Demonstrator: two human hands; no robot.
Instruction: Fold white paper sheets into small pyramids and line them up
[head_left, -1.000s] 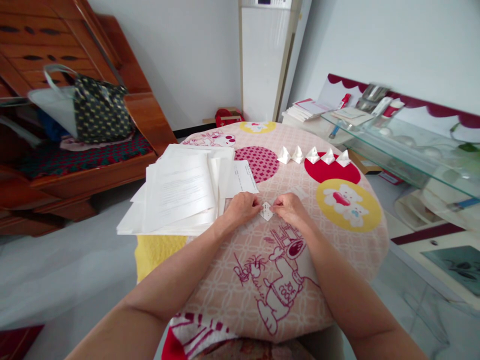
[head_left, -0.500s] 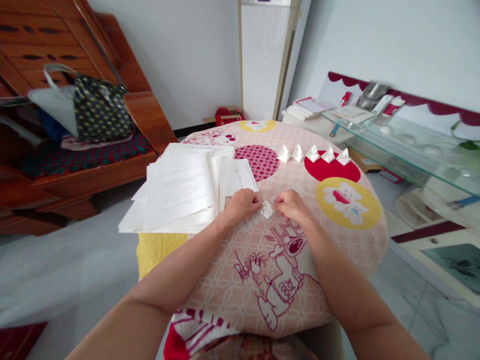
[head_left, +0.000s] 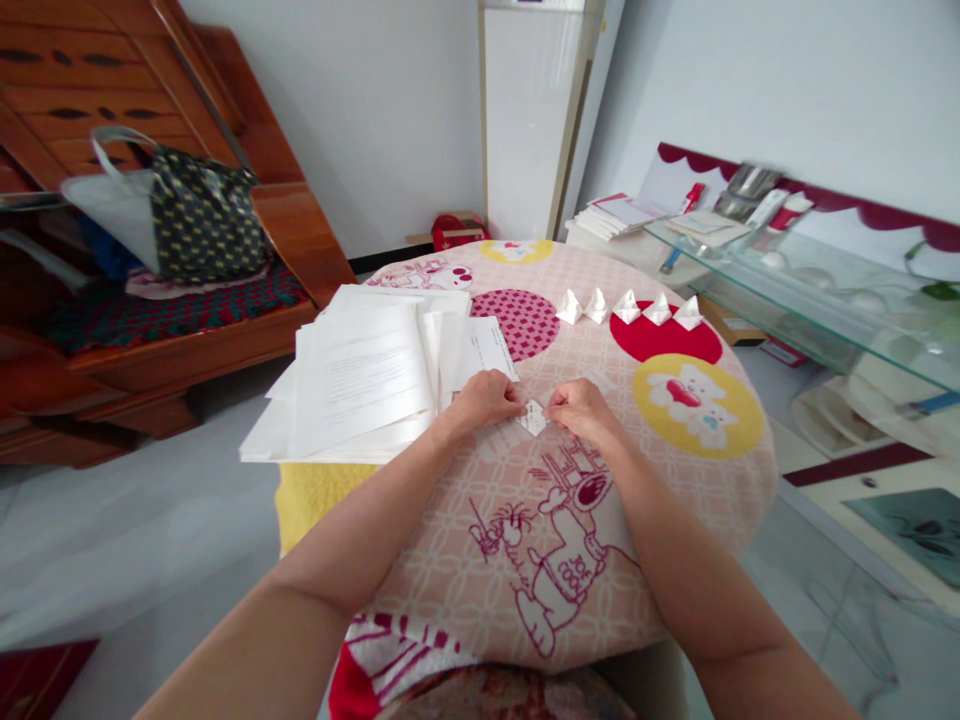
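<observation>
Between my two hands is a small folded piece of white paper (head_left: pixel 534 418) with print on it, low over the patterned tablecloth (head_left: pixel 450 560). My left hand (head_left: pixel 489 398) pinches its left edge between thumb and fingers. On the opposite edge, the fingertips of my right hand (head_left: pixel 583 407) are closed. To the left lies a stack of white printed sheets (head_left: pixel 367 370), with a smaller printed sheet (head_left: pixel 491 345) sticking out at its right side. A row of several folded paper shapes (head_left: pixel 628 308) stands at the table's far right.
A glass shelf (head_left: pixel 810 300) with metal bowls (head_left: pixel 750 185) runs along the right wall. Left of the table, a wooden bench (head_left: pixel 292 240) bears a dark patterned bag (head_left: pixel 202 215). A white cabinet-like unit (head_left: pixel 525 120) stands behind the table.
My left hand has shifted very slightly upward at the folded paper's edge. The right hand stays nearly in place, and the camera view has moved a touch.
</observation>
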